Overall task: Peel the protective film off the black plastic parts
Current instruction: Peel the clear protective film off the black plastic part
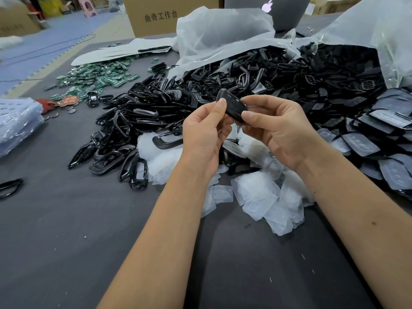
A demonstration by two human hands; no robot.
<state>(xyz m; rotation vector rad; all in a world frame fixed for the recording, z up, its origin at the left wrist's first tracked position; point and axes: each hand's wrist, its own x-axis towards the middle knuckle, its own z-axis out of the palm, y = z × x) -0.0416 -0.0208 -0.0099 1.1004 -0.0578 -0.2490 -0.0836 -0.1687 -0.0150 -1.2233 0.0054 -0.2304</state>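
Observation:
A black plastic part (231,105), shaped like a key-fob shell, is held up above the table between both hands. My left hand (205,134) pinches its left end with thumb and fingers. My right hand (274,128) grips its right end, thumb on top. Below the hands lies a heap of peeled translucent films (263,192). To the right sits a stack of black parts still covered with film (383,134). Whether film remains on the held part cannot be seen.
A big pile of black plastic frames (142,117) spreads across the dark table (66,230). Green circuit boards (93,79) lie at the back left. White plastic bags (223,36), a cardboard box (165,14) and a laptop (287,10) stand behind.

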